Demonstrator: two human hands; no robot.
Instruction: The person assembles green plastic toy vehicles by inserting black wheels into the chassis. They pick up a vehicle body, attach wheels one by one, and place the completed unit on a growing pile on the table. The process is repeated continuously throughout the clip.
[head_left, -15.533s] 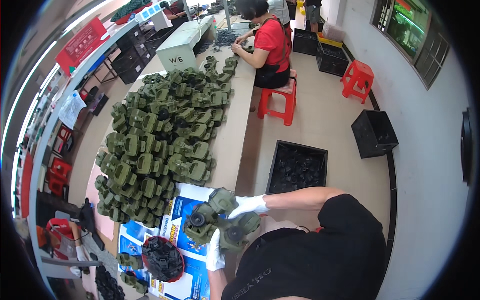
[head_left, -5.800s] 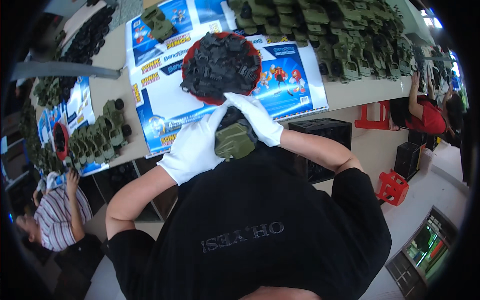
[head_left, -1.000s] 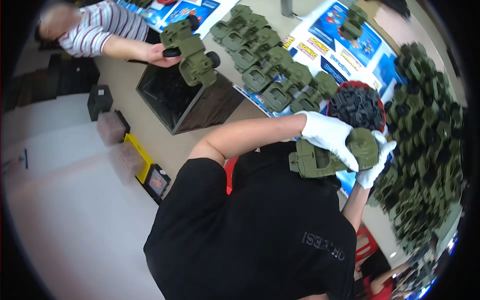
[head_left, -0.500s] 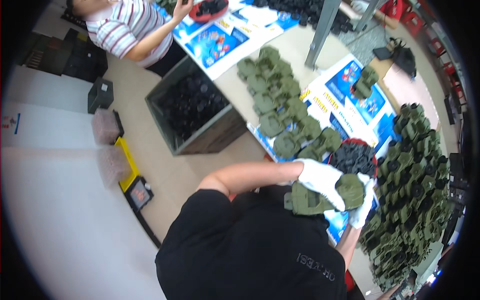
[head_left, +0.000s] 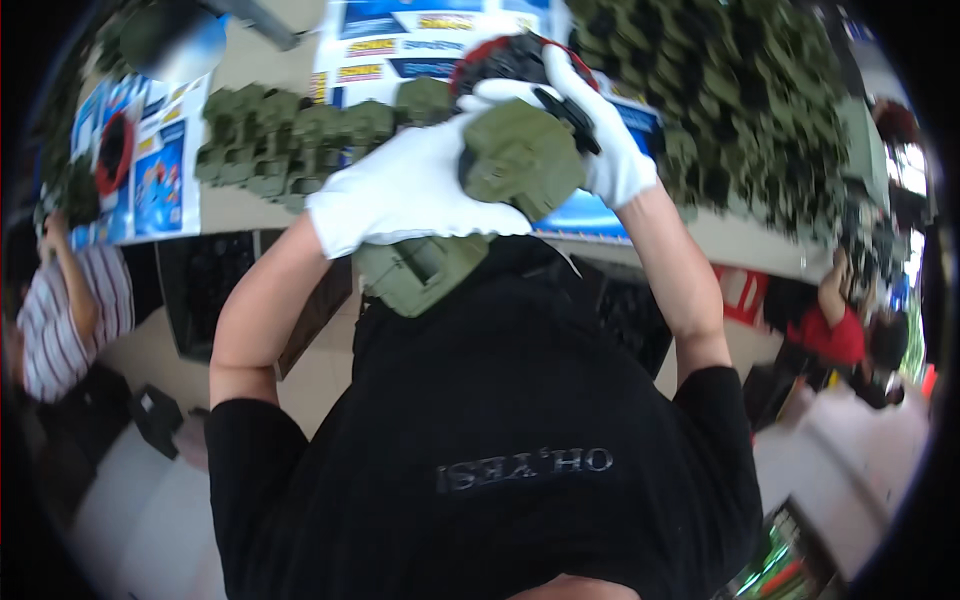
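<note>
Both my hands wear white gloves and hold an olive-green plastic toy body [head_left: 520, 160] in front of my black shirt. My left hand [head_left: 405, 195] wraps over its left side, and a lower green section [head_left: 420, 272] sticks out beneath the glove. My right hand [head_left: 605, 150] grips the right side and pinches a small black part [head_left: 566, 106] against the top of the toy. Just behind my hands, a red bowl [head_left: 470, 68] of black parts stands on the table.
A row of green toy bodies [head_left: 290, 140] lies on blue printed sheets [head_left: 160, 185] on the table. A big heap of the same toys [head_left: 760, 100] fills the right. A black crate [head_left: 215, 290] stands below. A person in a striped shirt [head_left: 65, 320] is at left and one in red [head_left: 835, 335] at right.
The view has swung round, so the table now lies across the top. My hands stay on the green toy, which is now higher and closer to the red bowl.
</note>
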